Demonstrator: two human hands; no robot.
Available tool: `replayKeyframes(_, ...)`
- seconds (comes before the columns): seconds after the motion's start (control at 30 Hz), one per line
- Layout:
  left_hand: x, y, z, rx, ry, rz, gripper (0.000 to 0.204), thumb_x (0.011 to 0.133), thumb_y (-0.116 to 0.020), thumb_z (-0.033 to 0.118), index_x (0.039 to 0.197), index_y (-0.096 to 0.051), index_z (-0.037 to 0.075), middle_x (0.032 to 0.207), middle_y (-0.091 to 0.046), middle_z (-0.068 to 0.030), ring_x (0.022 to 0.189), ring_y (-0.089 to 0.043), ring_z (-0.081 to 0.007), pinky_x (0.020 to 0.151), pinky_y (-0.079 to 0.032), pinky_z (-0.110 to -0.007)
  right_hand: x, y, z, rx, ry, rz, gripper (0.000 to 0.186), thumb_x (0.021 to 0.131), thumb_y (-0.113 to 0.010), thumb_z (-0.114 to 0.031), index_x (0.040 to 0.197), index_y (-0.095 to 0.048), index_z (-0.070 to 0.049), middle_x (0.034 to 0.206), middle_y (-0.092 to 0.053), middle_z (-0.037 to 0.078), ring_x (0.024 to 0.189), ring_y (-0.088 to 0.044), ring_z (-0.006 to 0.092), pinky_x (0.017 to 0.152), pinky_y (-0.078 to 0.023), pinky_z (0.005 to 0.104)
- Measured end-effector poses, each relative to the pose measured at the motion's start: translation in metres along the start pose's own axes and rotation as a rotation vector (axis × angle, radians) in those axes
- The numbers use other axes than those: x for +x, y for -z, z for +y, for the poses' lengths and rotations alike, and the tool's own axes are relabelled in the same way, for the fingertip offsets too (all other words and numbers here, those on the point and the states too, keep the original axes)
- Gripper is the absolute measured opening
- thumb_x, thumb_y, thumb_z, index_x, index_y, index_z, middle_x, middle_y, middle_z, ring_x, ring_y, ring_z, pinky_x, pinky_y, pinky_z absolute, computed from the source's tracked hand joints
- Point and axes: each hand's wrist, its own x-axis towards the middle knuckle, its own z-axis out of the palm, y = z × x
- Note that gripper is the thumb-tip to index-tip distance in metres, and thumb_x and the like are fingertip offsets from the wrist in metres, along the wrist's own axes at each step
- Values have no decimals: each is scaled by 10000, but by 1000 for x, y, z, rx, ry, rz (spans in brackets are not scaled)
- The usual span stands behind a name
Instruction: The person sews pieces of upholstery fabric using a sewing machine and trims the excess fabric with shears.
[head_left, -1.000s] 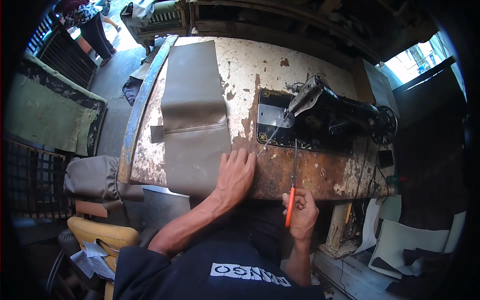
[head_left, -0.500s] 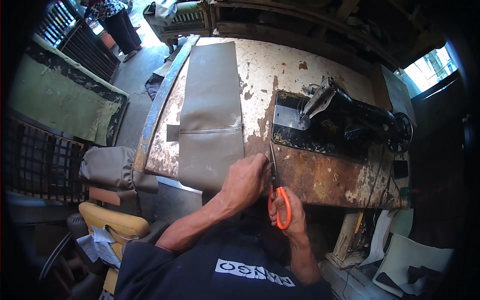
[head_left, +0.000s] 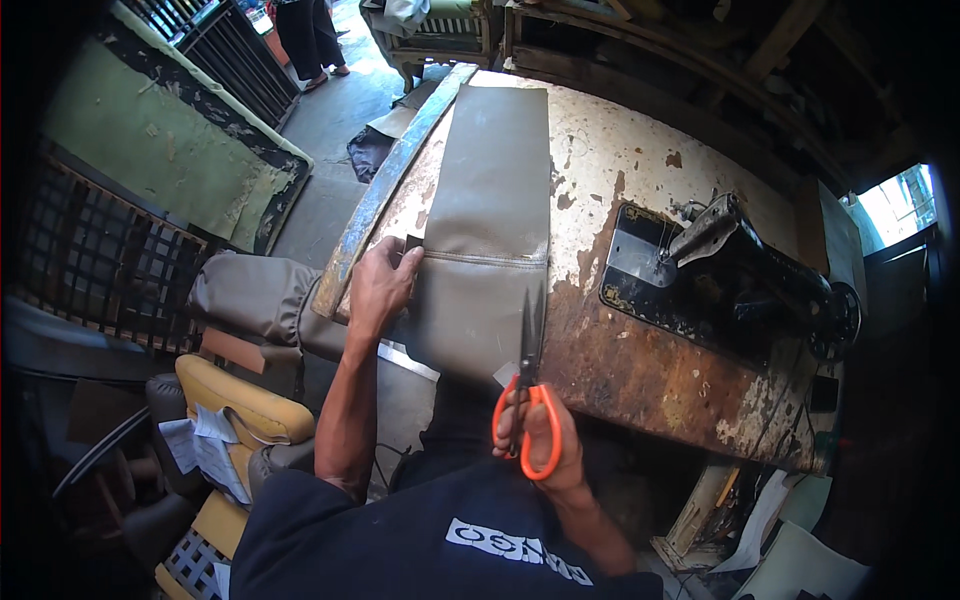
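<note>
A long grey-brown vinyl strip [head_left: 490, 170] with a stitched seam across it lies on the worn table [head_left: 700, 390]. My left hand [head_left: 385, 280] pinches a small dark tab [head_left: 414, 243] at the strip's left edge, beside the seam. My right hand [head_left: 555, 450] grips scissors [head_left: 535, 410] with orange handles at the table's front edge; their slightly parted blades point away from me over the strip's lower right part. A black sewing machine [head_left: 740, 270] stands to the right of the strip.
A yellow cushioned seat [head_left: 240, 400], a wrapped grey cushion [head_left: 235, 290], a green padded panel [head_left: 160, 150] and a latticed frame [head_left: 90, 260] are on the left. A person in dark trousers [head_left: 305, 40] stands on the floor at upper left. Wooden frames [head_left: 650, 50] sit behind the table.
My left hand has moved up and left to the strip's tab. My right hand has brought the scissors leftward onto the strip. The view has shifted, and the person behind appears farther right.
</note>
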Motion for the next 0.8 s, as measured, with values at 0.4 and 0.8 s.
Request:
replayKeyframes(0.4, 4, 10, -29, -201, 55, -52, 407, 1002, -675, 374, 800, -672, 21, 668, -636, -13, 591, -547, -77, 566, -431, -280, 80, -79, 77, 107, -248, -150, 600, 1059, -472, -610, 1179, -531, -25, 926, -611, 76, 776, -647, 164, 730, -583, 332)
replayKeyframes(0.8, 5, 12, -37, -247, 112, -107, 456, 975, -656, 406, 816, -693, -20, 721, -703, -145, 651, -659, -218, 660, -505, -407, 109, -97, 77, 36, -155, -1, 620, 1026, -516, -644, 1118, -537, -31, 797, -571, 42, 626, -569, 133, 554, -494, 275)
